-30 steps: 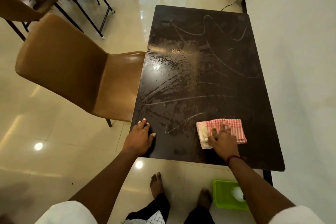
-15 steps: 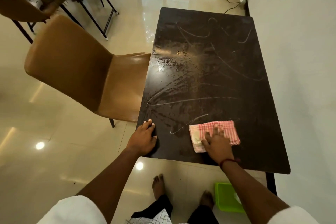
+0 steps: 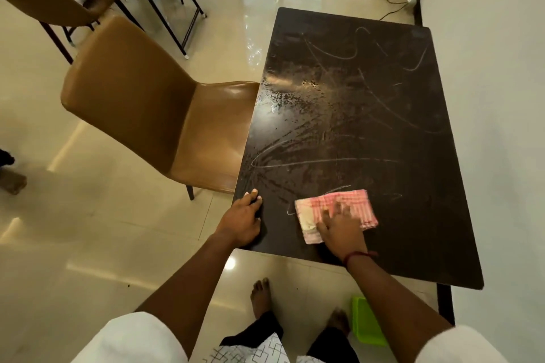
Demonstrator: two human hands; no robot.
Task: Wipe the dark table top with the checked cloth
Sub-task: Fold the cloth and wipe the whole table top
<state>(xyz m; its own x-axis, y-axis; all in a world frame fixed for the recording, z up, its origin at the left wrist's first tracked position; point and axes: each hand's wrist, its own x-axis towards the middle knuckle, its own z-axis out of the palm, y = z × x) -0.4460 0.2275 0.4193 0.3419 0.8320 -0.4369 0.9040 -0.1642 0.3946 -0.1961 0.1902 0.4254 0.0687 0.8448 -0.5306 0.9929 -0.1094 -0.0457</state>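
The dark table top (image 3: 368, 132) stretches away from me, streaked with wet smears and pale curved lines. A folded red-and-white checked cloth (image 3: 358, 205) lies flat near the table's front edge. My right hand (image 3: 340, 228) presses down on the cloth with fingers spread. At the front left corner of the table, my left hand (image 3: 243, 219) rests with its fingers on the top and grips the edge.
A brown chair (image 3: 141, 109) stands against the table's left side. A white wall (image 3: 495, 97) runs along the right. A green tray (image 3: 365, 321) sits on the floor by my bare feet. More chairs, table legs and cables lie at the far end.
My right hand has slid the cloth leftward along the front of the table. My left hand has stayed at the corner. The camera has shifted a little.
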